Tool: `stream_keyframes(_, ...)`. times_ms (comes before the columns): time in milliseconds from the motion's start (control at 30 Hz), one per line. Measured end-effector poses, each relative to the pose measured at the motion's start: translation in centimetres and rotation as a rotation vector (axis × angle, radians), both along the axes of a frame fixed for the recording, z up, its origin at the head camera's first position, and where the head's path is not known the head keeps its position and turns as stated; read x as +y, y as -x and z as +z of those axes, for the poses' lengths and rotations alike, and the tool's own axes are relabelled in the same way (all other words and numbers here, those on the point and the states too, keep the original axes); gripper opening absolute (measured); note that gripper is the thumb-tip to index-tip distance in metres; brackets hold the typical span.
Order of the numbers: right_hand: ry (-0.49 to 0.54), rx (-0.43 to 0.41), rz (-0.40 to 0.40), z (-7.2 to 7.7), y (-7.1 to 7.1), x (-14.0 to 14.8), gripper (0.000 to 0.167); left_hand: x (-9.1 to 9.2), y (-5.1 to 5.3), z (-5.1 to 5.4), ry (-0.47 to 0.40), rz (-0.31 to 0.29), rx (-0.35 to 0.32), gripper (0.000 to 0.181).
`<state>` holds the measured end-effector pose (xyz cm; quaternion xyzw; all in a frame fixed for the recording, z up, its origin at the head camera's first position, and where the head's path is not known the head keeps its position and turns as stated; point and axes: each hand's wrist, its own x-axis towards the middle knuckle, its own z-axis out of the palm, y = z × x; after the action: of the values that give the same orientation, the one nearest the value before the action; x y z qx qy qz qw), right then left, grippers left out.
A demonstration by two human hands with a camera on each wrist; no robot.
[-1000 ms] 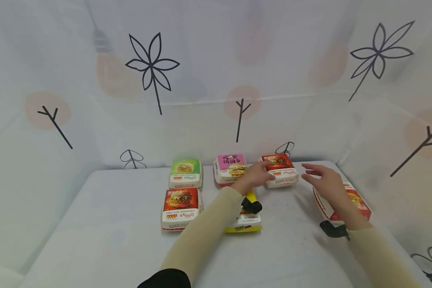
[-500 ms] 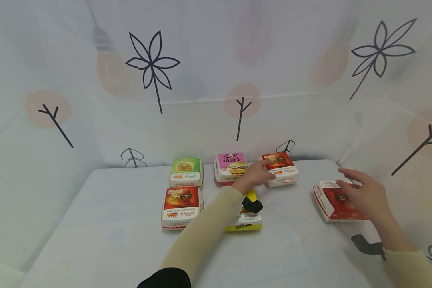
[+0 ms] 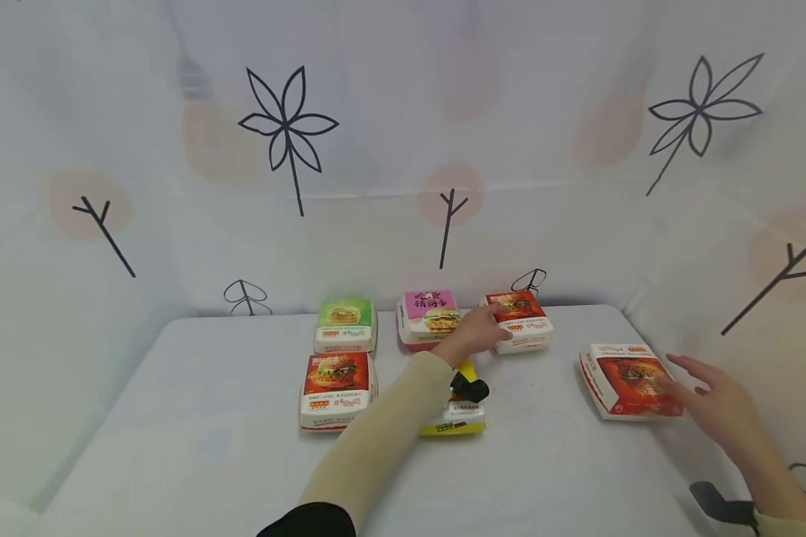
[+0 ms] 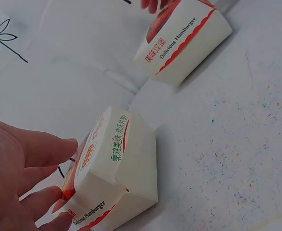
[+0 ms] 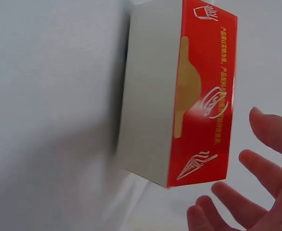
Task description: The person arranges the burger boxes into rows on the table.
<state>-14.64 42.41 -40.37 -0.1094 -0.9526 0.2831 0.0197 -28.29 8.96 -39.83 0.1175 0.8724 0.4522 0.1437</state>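
My left hand [image 3: 473,333] is at the left side of a red-and-white hamburger box [image 3: 527,326] at the back of the table. In the left wrist view its loosely bent fingers [image 4: 42,199] lie against or just over the printed top of that box [image 4: 131,166]; firm contact cannot be made out. On the right, my right hand [image 3: 719,406] hovers with spread fingers beside another red hamburger box [image 3: 634,382], which sits turned on the table. The right wrist view shows those fingers apart from the red flap side of this box [image 5: 203,101], holding nothing.
Left of centre, a green-topped box [image 3: 345,326] stands behind a red-topped one [image 3: 336,391]. A pink-topped box [image 3: 430,317] is at the back middle. A yellow box [image 3: 453,425] lies partly hidden under my left forearm. Patterned cloth [image 3: 376,239] rises behind the white table [image 3: 208,447].
My right hand has moved right and towards me, from above the right-hand box to its right side, uncovering the box. My left hand has stayed at the back box.
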Motion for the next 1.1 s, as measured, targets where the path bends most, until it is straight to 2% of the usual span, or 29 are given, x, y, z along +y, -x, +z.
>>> stream_keyframes(167, 0.080, -0.103, -0.066, -0.5, -0.4, 0.6, 0.092, 0.5, -0.1, -0.3, 0.012, -0.044, 0.046, 0.050)
stream_keyframes(300, 0.126, -0.159, -0.079, -0.3, -0.3, 0.5, 0.099, 0.7, 0.0, -0.4, 0.018, -0.025, 0.032, 0.050)
stream_keyframes(567, 0.131, -0.265, -0.086, -0.7, 0.1, 1.0, 0.112, 0.6, 0.0, -0.4, 0.025, -0.016, 0.014, 0.050)
stream_keyframes(767, 0.212, -0.282, -0.100, -1.2, 0.2, 0.5, 0.110, 0.3, -0.1, -0.4, 0.016, -0.016, -0.003, 0.051)
stream_keyframes(900, 0.243, -0.270, -0.061, -1.6, 0.2, 0.1, 0.107, 0.1, -0.1, -0.3, 0.026, -0.031, 0.012, 0.051)
stream_keyframes(1100, 0.281, -0.237, 0.025, -1.8, 0.3, -1.0, 0.098, 0.0, 0.1, -0.6, -0.010, -0.036, 0.003, 0.053)
